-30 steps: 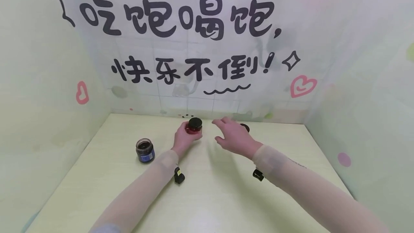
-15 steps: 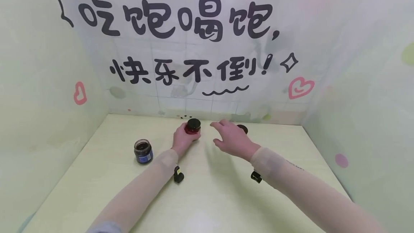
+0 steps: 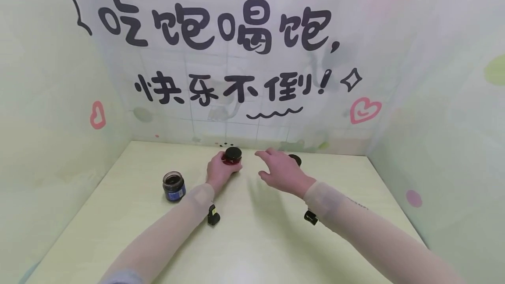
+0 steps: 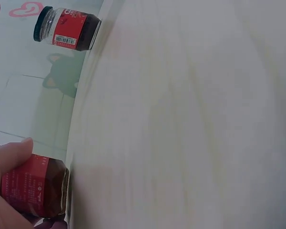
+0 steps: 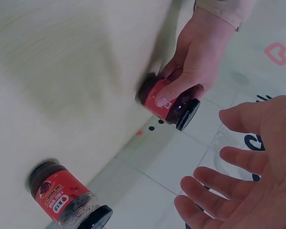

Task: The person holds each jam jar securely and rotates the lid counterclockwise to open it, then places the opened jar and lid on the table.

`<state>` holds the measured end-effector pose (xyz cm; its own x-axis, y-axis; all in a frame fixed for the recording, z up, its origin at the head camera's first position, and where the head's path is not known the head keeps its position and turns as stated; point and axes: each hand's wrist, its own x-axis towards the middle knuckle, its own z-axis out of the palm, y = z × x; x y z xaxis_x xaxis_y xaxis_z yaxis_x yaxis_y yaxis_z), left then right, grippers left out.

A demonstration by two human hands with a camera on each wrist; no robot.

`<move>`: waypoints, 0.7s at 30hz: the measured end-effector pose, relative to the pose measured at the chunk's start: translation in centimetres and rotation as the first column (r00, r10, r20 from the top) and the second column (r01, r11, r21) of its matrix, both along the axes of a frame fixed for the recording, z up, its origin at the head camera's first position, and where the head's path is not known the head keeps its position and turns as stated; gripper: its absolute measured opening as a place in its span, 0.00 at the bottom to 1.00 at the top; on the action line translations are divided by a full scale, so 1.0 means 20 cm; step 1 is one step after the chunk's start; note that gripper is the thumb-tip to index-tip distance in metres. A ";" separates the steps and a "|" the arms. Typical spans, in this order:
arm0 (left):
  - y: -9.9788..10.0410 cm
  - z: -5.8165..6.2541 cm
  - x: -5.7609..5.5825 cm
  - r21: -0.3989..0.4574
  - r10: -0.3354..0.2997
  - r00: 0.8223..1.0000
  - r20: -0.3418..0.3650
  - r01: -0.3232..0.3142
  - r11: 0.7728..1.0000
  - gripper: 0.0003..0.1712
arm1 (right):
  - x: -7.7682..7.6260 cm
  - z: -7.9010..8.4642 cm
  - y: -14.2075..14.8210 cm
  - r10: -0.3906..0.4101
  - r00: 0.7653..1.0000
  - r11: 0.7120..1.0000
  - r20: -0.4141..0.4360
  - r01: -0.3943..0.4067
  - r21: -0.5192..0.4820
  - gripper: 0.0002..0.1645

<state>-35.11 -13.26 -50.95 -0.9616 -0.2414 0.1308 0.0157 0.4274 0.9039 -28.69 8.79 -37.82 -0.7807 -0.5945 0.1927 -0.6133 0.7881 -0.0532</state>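
The left hand (image 3: 221,171) is wrapped round a red-labelled jar (image 3: 232,156) near the table's back edge (image 3: 189,147), thumb across the label; the jar stands upright inside that grip, its black lid (image 3: 233,152) showing above the fingers; the right hand (image 3: 282,170) hangs just apart from it, fingers loosely spread in the air; beyond that hand stands a second red-labelled jar (image 5: 62,191); an open blue-labelled jar (image 3: 174,187) sits off to the left.
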 end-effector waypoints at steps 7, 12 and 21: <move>0.00 0.05 0.03 0.019 -0.019 0.999 -0.048 0.020 1.000 0.34 | -0.01 0.04 -0.01 0.015 1.000 1.000 -0.003 -0.015 -0.028 0.32; -0.01 0.09 0.07 0.010 -0.018 0.997 -0.075 0.019 1.000 0.34 | -0.01 0.05 -0.03 0.042 0.999 0.998 -0.005 -0.042 -0.039 0.32; -0.03 0.12 0.16 -0.036 -0.059 0.993 -0.100 0.055 0.998 0.35 | 0.02 0.06 -0.07 0.023 0.999 0.996 0.032 -0.020 -0.087 0.33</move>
<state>-31.89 -13.81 -48.46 -0.9550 -0.1807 0.2352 0.1315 0.4527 0.8819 -28.19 7.33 -36.57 -0.7744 -0.5936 0.2189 -0.6271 0.7661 -0.1411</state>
